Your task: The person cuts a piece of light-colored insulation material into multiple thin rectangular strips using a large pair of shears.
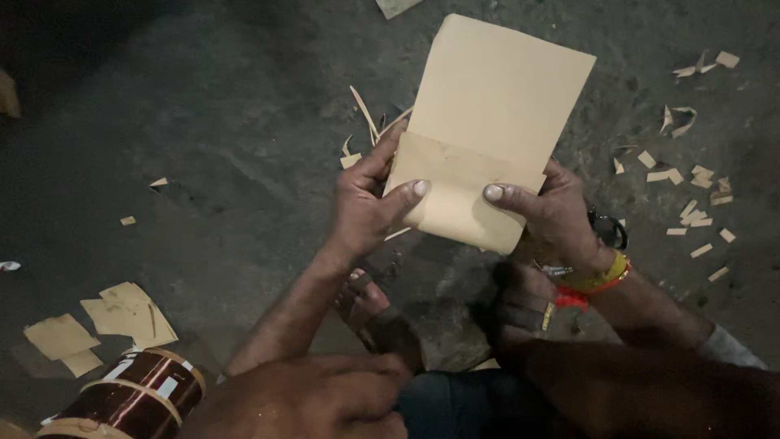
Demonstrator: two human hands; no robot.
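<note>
Above the dark floor (203,162), in the middle of the view, both hands hold one tan sheet of paper (496,106) whose near edge is folded up over itself. The left hand (366,203) grips the sheet's left side, its thumb pressed flat on the folded flap and its fingers curled behind. The right hand (552,215) clasps the right side the same way, thumb on the flap, fingers hidden behind the paper. A yellow band with red thread (597,280) circles the right wrist. Two sandalled feet (378,313) rest on the floor just below the hands. Small paper scraps (691,215) lie scattered to the right, thin strips (366,114) sit just left of the sheet, and larger tan offcuts (122,313) lie at the near left. A spool of copper wire (134,398) stands at the near left corner
</note>
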